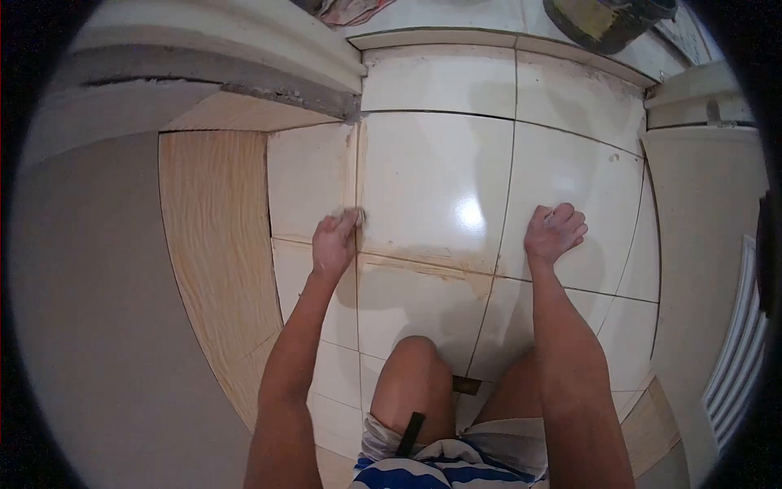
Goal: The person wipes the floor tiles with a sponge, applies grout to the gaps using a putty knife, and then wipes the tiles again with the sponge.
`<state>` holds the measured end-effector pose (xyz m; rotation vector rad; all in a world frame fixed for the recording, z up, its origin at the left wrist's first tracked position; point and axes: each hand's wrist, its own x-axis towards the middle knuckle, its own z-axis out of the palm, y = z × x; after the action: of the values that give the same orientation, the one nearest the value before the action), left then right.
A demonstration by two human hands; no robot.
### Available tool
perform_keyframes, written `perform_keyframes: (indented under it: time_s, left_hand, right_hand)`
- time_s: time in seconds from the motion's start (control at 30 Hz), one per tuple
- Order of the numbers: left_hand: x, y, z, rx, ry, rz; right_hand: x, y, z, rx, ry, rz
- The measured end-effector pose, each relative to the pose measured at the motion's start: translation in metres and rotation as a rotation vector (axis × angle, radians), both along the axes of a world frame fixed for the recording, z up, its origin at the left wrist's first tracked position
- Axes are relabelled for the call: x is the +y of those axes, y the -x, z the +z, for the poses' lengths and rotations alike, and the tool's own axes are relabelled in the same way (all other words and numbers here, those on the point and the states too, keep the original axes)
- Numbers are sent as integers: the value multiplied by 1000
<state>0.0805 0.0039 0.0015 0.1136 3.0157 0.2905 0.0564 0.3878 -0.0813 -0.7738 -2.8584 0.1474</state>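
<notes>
My left hand (pixel 335 244) is closed at the seam between two white floor tiles, near the left wall. Its fingertips pinch something small and pale that I cannot make out. Tan grout smears run along the seam above it and along the lower edge of the large white tile (pixel 432 179). To the right, my right hand (pixel 555 232) rests on another white tile (pixel 586 179) with its fingers curled in, and whatever it may hold is hidden.
A dark bucket (pixel 607 24) stands past the raised threshold (pixel 440 36) at the top right. A reddish cloth (pixel 350 10) lies at the top. Wood-patterned tiles (pixel 216 220) line the left wall; a door with slats (pixel 737 342) is at the right.
</notes>
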Motion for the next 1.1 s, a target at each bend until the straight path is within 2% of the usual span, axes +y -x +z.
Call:
perform_keyframes:
  time_s: [0.07, 0.1, 0.17, 0.23, 0.27, 0.3, 0.4, 0.57, 0.67, 0.83, 0.9, 0.93, 1.0, 1.03, 1.1]
  left_hand:
    - [-10, -18, 6, 18, -188, -114]
    - [-19, -19, 7, 32, -195, -96]
    - [-38, -10, 2, -225, -241, -104]
    - [-45, 17, 8, -287, -187, -60]
    - [-39, 34, 16, -91, -171, -61]
    - [-32, 53, 27, -60, -129, -4]
    - [-31, 104, 12, 176, -131, -3]
    - [-20, 149, -15, 148, -170, 18]
    - [-19, 120, -21, 105, -178, 14]
    - [-22, 15, -17, 90, -255, -81]
    - [-19, -24, -5, -92, -146, -13]
    - [-24, -30, -2, -94, -143, -10]
    - [-31, -44, 4, -121, -354, -49]
    - [-34, -48, 4, -124, -353, -46]
    - [-37, -48, 6, 27, -334, 357]
  right_hand:
    - [2, -1, 0, 20, -37, 26]
    - [1, -2, 1, 18, -7, 11]
    - [1, 1, 1, 27, 6, 19]
    - [1, 0, 1, 12, 7, -2]
    - [1, 0, 1, 10, -7, 15]
    - [1, 0, 1, 18, 14, 6]
    - [-1, 0, 1, 8, 22, -2]
    - [1, 0, -3, 6, 0, 8]
    - [0, 1, -1, -14, 17, 2]
    - [0, 0, -1, -26, 11, 14]
    - [2, -3, -2, -3, 9, 35]
    - [2, -2, -4, 34, 9, 48]
    - [0, -3, -4, 40, 13, 45]
    - [1, -2, -4, 49, 12, 40]
    - [3, -2, -5, 41, 3, 47]
